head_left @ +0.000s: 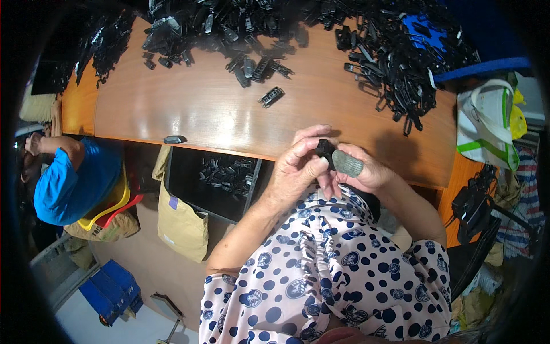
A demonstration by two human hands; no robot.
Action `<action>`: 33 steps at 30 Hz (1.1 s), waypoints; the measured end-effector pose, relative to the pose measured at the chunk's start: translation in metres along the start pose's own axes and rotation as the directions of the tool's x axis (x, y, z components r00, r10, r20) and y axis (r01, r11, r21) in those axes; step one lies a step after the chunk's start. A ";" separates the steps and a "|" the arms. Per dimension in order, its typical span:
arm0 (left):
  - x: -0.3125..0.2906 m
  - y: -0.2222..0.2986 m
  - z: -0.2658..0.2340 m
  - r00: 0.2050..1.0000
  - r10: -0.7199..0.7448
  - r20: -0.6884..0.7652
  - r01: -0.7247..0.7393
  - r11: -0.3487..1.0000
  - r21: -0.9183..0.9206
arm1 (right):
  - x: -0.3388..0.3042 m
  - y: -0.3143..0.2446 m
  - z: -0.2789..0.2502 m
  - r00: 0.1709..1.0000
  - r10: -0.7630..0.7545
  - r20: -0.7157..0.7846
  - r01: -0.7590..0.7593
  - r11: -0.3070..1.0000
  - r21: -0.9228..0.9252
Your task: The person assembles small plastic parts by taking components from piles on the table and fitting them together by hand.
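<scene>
In front of my chest, at the table's near edge, both my hands come together round a small black plastic part (325, 149). My left hand (295, 166) pinches it between thumb and fingers. My right hand (369, 169) closes on its other side, partly hiding it. A grey-green ribbed piece (348, 164), apparently a cover on my right thumb, lies against the part. Farther off on the table rests a single black plastic casing (271, 97) with an open inside. Another dark casing (175, 139) lies on the near edge to the left.
Heaps of black plastic parts (395, 74) cover the back of the brown table (189, 109). Below its edge, an open black drawer (189, 189) holds more parts. A person in blue (80, 178) sits at left. A white-green bag (487, 123) stands at right.
</scene>
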State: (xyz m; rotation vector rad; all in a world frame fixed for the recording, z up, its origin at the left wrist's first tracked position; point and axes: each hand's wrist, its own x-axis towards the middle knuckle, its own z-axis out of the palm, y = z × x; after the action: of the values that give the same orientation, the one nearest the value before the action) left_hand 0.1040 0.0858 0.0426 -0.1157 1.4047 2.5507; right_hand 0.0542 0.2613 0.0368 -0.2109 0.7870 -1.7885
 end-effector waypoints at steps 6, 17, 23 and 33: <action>0.014 0.005 -0.009 0.998 -0.047 0.039 0.041 0.990 0.138 | 0.004 -0.009 0.005 0.976 0.032 -0.217 -0.071 0.982 -0.175; 0.076 0.042 -0.070 0.969 0.232 0.090 -0.048 -0.180 0.983 | -0.002 -0.082 -0.062 0.848 -0.514 -0.129 -0.431 -0.527 -0.732; 0.065 0.037 -0.067 0.982 0.160 -0.103 0.006 0.516 0.857 | 0.000 -0.097 -0.052 0.789 -0.614 0.015 -0.082 -0.129 -0.988; 0.015 0.012 -0.031 0.966 0.259 -0.022 -0.176 0.715 0.677 | 0.015 -0.032 0.009 0.822 -0.482 -0.305 0.374 0.859 -0.348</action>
State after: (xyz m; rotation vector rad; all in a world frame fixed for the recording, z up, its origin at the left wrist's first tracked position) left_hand 0.0856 0.0560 0.0328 0.0329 2.4227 2.0336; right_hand 0.0284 0.2495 0.0596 -0.2387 1.3615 -2.1832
